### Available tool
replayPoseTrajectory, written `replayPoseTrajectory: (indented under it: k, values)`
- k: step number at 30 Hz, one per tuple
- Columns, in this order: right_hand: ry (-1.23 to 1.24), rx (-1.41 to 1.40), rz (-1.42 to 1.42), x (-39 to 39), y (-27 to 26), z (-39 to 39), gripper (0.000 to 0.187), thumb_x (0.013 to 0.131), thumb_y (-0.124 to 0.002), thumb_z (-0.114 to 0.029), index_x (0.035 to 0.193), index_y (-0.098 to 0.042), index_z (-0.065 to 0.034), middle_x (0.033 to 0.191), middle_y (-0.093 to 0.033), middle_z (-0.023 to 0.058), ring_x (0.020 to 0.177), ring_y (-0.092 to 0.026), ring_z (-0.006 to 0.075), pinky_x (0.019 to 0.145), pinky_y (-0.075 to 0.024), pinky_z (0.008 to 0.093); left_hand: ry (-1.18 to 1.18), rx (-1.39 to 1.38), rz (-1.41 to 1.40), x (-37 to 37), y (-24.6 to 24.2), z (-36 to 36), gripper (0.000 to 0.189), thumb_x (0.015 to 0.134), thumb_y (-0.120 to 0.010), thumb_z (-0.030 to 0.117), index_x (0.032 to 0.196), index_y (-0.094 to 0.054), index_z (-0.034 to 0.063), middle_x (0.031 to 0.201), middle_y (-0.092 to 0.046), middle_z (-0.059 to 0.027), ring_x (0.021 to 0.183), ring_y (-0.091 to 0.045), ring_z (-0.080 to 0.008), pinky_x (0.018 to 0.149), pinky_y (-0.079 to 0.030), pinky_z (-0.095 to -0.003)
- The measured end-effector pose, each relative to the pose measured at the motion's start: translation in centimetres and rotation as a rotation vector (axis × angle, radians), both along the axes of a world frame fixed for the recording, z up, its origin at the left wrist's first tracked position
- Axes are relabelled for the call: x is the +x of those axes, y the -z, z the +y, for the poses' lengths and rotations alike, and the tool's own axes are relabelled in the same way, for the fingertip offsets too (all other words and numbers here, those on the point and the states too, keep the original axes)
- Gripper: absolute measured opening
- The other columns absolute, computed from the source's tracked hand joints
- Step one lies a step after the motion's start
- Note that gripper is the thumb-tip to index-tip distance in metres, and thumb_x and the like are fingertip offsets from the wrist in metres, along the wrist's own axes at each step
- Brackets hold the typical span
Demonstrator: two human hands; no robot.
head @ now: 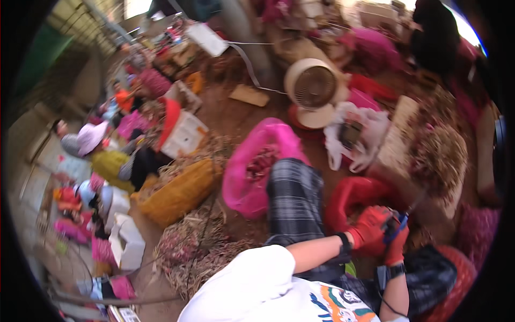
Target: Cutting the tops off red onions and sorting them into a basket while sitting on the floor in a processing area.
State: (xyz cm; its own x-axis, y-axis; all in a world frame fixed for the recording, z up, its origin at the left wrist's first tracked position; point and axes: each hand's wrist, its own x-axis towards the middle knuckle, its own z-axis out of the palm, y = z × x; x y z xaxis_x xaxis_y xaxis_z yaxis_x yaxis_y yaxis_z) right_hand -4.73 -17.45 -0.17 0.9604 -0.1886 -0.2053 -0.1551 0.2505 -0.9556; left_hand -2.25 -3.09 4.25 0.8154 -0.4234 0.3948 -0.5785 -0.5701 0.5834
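Both of my hands wear red work gloves with dark patches and are close together above a red plastic bag or lined tub. My right hand is closed around a blue-handled hand tool, apparently scissors or shears, its blurred metal end pointing up and right. My left hand touches or nearly touches the tool hand, fingers bent; whether it holds anything is hidden. To the left of my plaid-trousered knee, an open pink mesh bag contains small reddish bulbs, likely shallots. Dried stalks with bulbs are heaped on a pale board or sack at right.
A cream fan stands ahead, near a white plastic bag holding a dark item. An orange sack and piled dried stalks are at left. A cable crosses the dirt floor. Several people sit among bags and boxes.
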Motion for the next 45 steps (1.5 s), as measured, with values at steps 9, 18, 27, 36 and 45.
replayPoseTrajectory:
  k: [9, 18, 27, 36, 45]
  values:
    - [-0.043, 0.265, -0.133, 1.4, -2.1, 1.4, 0.019, 0.093, -0.047, -0.015, 0.102, -0.057, -0.0009, 0.094, -0.057, 0.0021, 0.078, -0.052, 0.0089, 0.071, -0.0458, 0.0255, -0.020, -0.030, 0.842, -1.5, 6.5, 1.7, 0.030, 0.082, -0.056, 0.031, 0.098, -0.057, 0.0055, 0.101, -0.057, -0.0149, 0.090, -0.057, -0.0252, 0.078, -0.044, -0.0369]
    - [-0.079, -0.491, -0.098, 1.1, 2.0, -0.9, 0.016, 0.083, -0.057, -0.008, 0.097, -0.062, -0.0016, 0.080, -0.061, 0.0019, 0.075, -0.058, 0.0089, 0.062, -0.0443, 0.0239, 0.106, -0.813, 1.113, 0.3, 6.6, 1.3, 0.024, 0.073, -0.066, 0.010, 0.096, -0.059, 0.0083, 0.089, -0.056, 0.0006, 0.077, -0.051, -0.0062, 0.064, -0.044, -0.0245]
    - [-0.094, -0.267, -0.087, 0.5, -3.0, 0.7, 0.023, 0.078, -0.056, 0.001, 0.100, -0.055, -0.0001, 0.090, -0.058, 0.0032, 0.072, -0.056, 0.0089, 0.062, -0.0471, 0.0219, -0.040, -0.800, 0.916, 0.6, 2.4, 2.2, 0.025, 0.071, -0.064, 0.016, 0.093, -0.063, 0.0027, 0.081, -0.064, -0.0128, 0.071, -0.061, -0.0246, 0.065, -0.049, -0.0354]
    - [-0.244, -0.138, 0.038, 0.2, -2.4, 0.0, 0.016, 0.080, -0.058, -0.006, 0.095, -0.057, -0.0009, 0.077, -0.059, 0.0030, 0.062, -0.057, 0.0094, 0.055, -0.0473, 0.0228, 0.001, 0.157, 0.309, -0.1, 4.7, 2.0, 0.021, 0.073, -0.060, 0.020, 0.086, -0.059, 0.0038, 0.094, -0.061, -0.0160, 0.084, -0.060, -0.0338, 0.070, -0.048, -0.0417]
    - [-0.277, -0.085, 0.046, -0.2, -5.2, -0.2, 0.019, 0.079, -0.060, -0.009, 0.096, -0.058, 0.0003, 0.084, -0.061, 0.0028, 0.072, -0.060, 0.0111, 0.061, -0.0490, 0.0229, -0.345, -0.271, 0.830, 2.9, 8.3, 2.3, 0.036, 0.085, -0.052, 0.035, 0.081, -0.064, 0.0013, 0.085, -0.063, -0.0220, 0.085, -0.062, -0.0380, 0.069, -0.048, -0.0439]
